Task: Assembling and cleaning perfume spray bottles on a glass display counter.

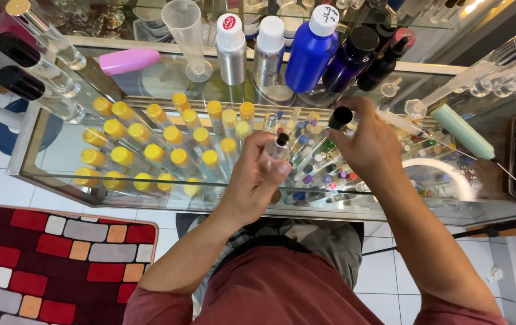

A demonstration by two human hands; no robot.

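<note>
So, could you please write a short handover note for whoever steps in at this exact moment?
Left hand: holds a small clear spray bottle with a black nozzle, above the glass counter.
Right hand: holds a black cap just right of the bottle, off the nozzle.
Around: yellow-capped vials in rows to the left, a blue bottle and two silver bottles at the back, a syringe to the right.
Done: bottle in hand, cap off. I cannot tell whether it is filled.
Left: the cap is not on the bottle.
</note>
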